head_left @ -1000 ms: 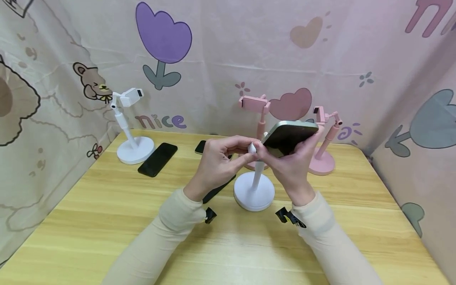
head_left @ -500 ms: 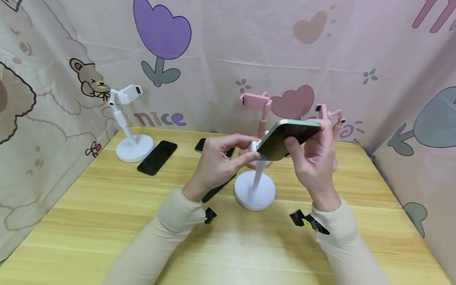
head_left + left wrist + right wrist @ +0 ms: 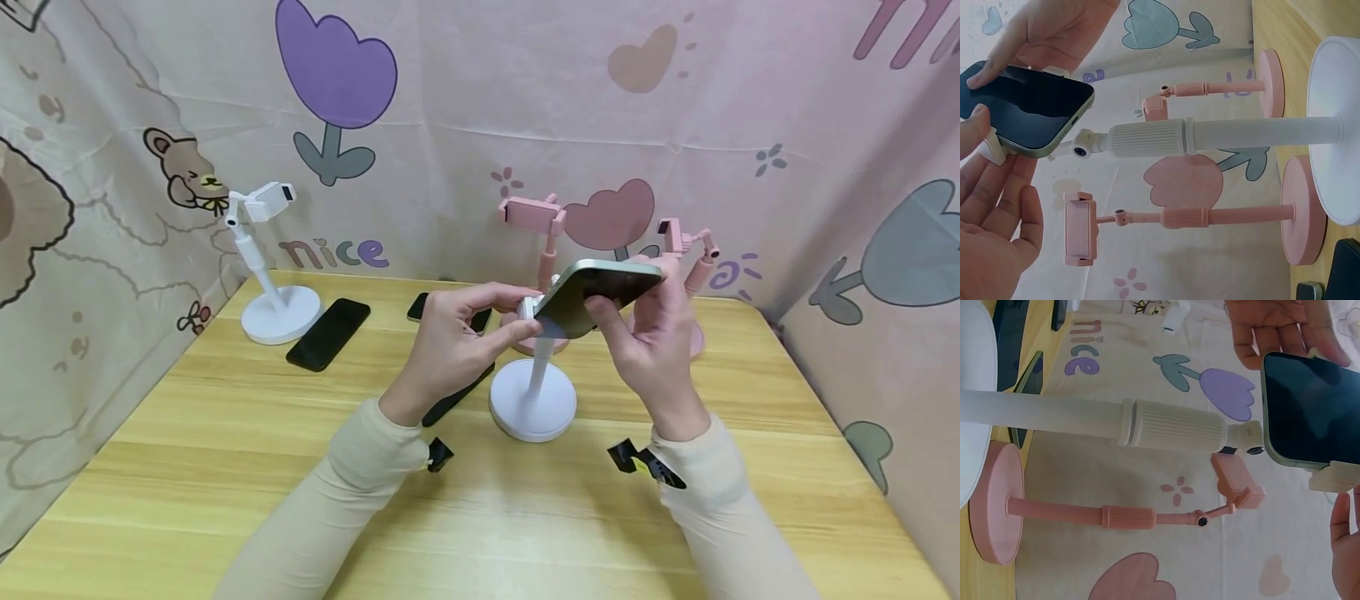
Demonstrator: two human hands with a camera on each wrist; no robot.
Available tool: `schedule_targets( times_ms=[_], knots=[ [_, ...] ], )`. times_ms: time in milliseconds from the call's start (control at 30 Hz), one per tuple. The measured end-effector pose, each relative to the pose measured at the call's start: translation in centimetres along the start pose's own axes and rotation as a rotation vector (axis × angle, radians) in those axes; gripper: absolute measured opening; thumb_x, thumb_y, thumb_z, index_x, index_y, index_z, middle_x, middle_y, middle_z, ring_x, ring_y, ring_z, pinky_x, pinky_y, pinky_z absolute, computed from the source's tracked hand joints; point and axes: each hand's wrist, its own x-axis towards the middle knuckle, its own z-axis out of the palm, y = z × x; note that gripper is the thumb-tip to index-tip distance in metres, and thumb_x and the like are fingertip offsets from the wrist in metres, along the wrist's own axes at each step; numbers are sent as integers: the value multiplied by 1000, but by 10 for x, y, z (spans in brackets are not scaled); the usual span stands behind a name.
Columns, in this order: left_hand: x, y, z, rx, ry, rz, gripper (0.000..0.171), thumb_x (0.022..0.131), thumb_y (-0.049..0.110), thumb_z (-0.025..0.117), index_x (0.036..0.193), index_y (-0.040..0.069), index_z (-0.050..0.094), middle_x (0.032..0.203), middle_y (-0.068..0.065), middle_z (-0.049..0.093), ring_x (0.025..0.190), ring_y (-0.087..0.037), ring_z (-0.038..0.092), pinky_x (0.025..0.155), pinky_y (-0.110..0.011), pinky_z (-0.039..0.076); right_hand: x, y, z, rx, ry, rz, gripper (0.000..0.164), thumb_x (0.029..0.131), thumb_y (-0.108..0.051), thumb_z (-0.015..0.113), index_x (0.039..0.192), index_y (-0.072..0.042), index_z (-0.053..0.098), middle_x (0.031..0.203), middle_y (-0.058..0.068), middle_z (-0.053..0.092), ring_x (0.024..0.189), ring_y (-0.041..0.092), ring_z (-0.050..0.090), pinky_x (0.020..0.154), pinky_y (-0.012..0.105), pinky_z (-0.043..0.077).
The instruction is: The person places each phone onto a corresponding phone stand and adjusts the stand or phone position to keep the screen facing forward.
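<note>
A dark-screened smartphone (image 3: 573, 302) with a pale green edge sits tilted in the clamp (image 3: 1335, 477) of a white phone stand (image 3: 532, 404). My left hand (image 3: 457, 343) pinches the white clamp end (image 3: 992, 147) at the phone's left side, thumb in front. On the right, my right hand (image 3: 656, 354) holds the phone by its other side, the thumb lying on the screen and the fingers behind the edge. The phone hides most of the clamp's back. Its lower end stands close to the stand's joint (image 3: 1082, 145).
Two pink phone stands (image 3: 532, 215) (image 3: 699, 333) stand behind the hands. Another white phone stand (image 3: 281, 315) is at the back left, beside a black phone (image 3: 328, 335). More phones (image 3: 457, 396) lie partly hidden under my left forearm. A printed cloth (image 3: 465, 100) hangs behind the table.
My right hand has moved right, away from the left clamp end, and its thumb has shifted onto the screen. The left hand keeps its place at the clamp. The phone stays nearly still.
</note>
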Motion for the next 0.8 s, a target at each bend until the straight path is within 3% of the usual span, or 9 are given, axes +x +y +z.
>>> schedule_targets(
  times_ms=[433, 600, 800],
  knots=[
    [0, 2, 0, -17, -11, -28, 29, 88, 1, 88, 115, -1, 80, 102, -11, 83, 81, -14, 72, 63, -22, 49, -2, 6, -5, -57, -54, -17, 70, 95, -43, 82, 103, 19, 51, 105, -14, 63, 96, 5, 63, 89, 21, 52],
    [0, 2, -1, -1, -10, -37, 29, 87, 1, 88, 115, 0, 80, 104, -11, 83, 82, -15, 68, 73, -22, 51, -2, 6, -5, -78, -65, -17, 69, 95, -44, 81, 104, 19, 53, 107, -15, 64, 98, 5, 64, 90, 21, 52],
    [-1, 2, -1, 70, -10, 3, 29, 87, 5, 89, 115, 1, 81, 102, -9, 84, 82, -14, 70, 71, -23, 50, 1, 5, -12, -64, -125, 29, 70, 94, -43, 83, 107, 19, 54, 110, -11, 66, 101, 9, 66, 92, 22, 54]
  ],
)
